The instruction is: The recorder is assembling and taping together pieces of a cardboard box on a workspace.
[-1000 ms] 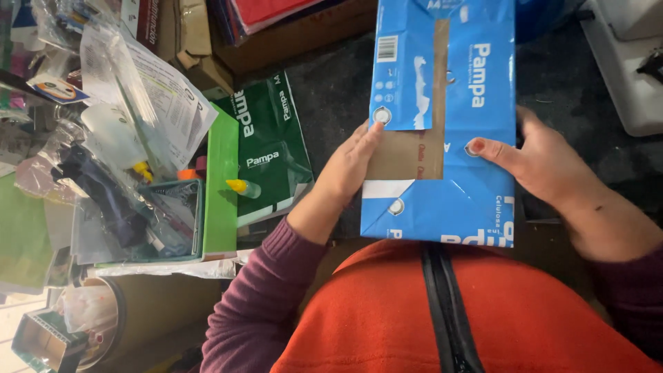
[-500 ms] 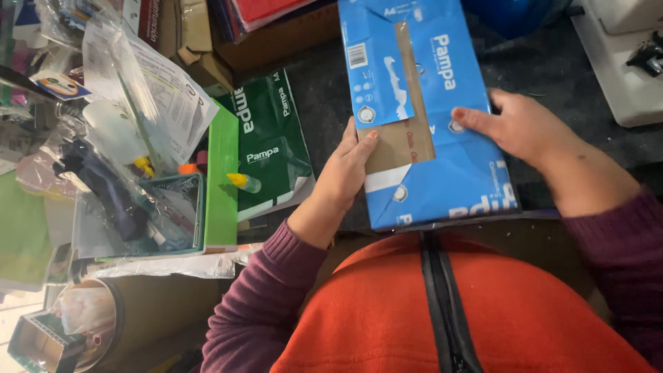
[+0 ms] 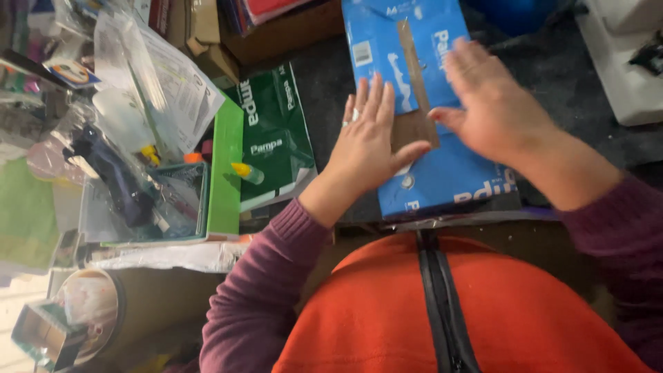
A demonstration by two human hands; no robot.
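I see my left hand (image 3: 369,141) lying flat, fingers spread, on the blue paper package (image 3: 431,173) on the dark table (image 3: 331,76) ahead. My right hand (image 3: 494,110) presses open-palmed on it, gripping nothing.

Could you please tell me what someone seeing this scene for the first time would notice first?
The eye goes first to the bright blue paper package at centre top, with a brown tape strip down its middle. The left hand lies flat on it, and the right hand is spread over its right side. To the left sit a green package and a cluttered green tray.
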